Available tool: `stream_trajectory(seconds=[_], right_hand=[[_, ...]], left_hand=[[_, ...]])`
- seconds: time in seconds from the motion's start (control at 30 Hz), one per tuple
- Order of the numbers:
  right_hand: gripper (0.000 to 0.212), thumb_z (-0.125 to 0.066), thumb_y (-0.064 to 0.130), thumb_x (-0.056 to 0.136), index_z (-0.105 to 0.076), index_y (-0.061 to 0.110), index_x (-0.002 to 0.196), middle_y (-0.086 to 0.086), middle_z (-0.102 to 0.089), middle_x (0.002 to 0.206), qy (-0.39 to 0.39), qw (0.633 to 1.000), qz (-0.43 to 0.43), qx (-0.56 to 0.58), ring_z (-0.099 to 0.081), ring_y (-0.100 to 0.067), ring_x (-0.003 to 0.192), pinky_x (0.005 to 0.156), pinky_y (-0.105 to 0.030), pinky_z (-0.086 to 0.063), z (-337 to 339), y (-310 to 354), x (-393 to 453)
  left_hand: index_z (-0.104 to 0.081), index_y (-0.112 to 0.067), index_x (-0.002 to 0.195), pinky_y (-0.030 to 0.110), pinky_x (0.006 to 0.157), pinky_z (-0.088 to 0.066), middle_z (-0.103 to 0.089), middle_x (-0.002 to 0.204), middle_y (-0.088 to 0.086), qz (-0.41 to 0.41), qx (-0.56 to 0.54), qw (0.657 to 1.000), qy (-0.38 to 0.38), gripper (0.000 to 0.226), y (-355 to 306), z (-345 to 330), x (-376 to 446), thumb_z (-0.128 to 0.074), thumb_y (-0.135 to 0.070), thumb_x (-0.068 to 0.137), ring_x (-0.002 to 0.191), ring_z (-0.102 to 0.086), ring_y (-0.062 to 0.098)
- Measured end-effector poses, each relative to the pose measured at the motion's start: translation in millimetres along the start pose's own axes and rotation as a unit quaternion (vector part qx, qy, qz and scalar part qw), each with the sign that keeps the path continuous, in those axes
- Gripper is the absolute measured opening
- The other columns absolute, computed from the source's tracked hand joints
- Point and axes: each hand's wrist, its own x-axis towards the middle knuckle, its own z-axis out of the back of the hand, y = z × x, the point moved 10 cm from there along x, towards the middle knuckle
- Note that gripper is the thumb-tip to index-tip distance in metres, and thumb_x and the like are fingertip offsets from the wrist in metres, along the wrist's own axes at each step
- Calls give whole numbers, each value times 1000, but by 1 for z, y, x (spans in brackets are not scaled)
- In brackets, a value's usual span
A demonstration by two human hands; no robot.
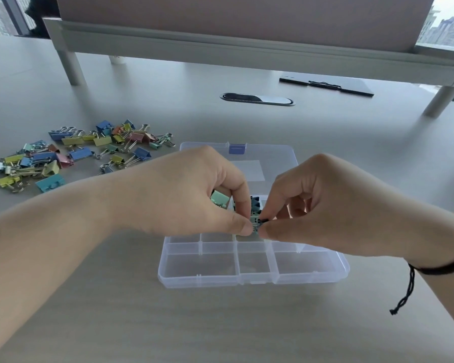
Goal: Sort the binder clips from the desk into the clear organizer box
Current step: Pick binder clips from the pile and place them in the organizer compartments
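Note:
The clear organizer box lies open on the desk in front of me, its lid folded back. Over its middle compartments, my left hand and my right hand meet and pinch a small teal binder clip between their fingertips. A mint clip and dark blue clips sit in compartments under the hands, partly hidden. A pile of coloured binder clips lies on the desk to the left of the box.
A raised grey shelf on legs spans the back of the desk. Beneath it lie a black clipboard and an oval cable grommet. A white cup base stands at the back left.

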Motion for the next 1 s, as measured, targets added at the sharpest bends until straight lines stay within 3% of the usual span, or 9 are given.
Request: stream_trajectory(seconds=[0.23,0.4,0.5,0.6,0.73,0.83,1.0], right_hand=[[4,-79,33,72,-75,35,71,22,-61,58,-12,1000,-6,-11,-50,-2,43,43,-12,-39,0,1,0],[8,-81,32,67,-73,30,66,14,-59,54,-37,999,-19,-9,-45,-4,41,39,-12,-33,-2,-2,2],[12,-82,24,68,-71,22,62,7,-53,46,-41,998,-32,24,-39,-6,36,37,-14,-32,-3,-3,4],[14,-82,23,69,-71,20,61,3,-58,48,-35,998,-42,30,-41,-7,36,37,-16,-34,-4,-6,4],[13,-80,26,71,-72,22,63,8,-54,46,-27,999,-37,14,-40,-5,35,37,-13,-32,-6,-4,3],[10,-77,35,73,-73,29,66,10,-60,57,-27,999,-17,-32,-45,-5,44,40,-13,-34,-4,1,2],[7,-66,47,76,-71,49,81,21,-59,88,8,998,25,-58,-53,-6,70,61,-15,-44,-5,14,-6]], left_hand=[[-71,-31,74,7,46,-35,-56,51,-24,10,28,999,-14,14,0,-2,1,-76,-43,76,45,-47,0],[-70,-33,76,7,46,-35,-56,56,-33,21,23,999,-25,16,4,-1,3,-78,-46,72,49,-50,-5],[-68,-33,77,8,43,-33,-56,52,-26,18,13,1000,-15,14,5,-3,3,-76,-45,75,44,-47,-1],[-67,-35,78,8,43,-32,-55,54,-30,18,15,999,-22,12,7,0,4,-74,-45,77,44,-46,-1],[-68,-34,78,8,44,-34,-56,54,-30,21,28,999,-23,12,8,-1,5,-75,-44,77,44,-45,1],[-69,-32,77,6,43,-34,-57,52,-27,22,26,999,-23,11,7,-2,5,-75,-41,78,45,-48,-2],[-69,-31,79,5,44,-34,-56,53,-32,16,24,999,-24,8,6,-2,5,-74,-37,80,49,-51,-10]])
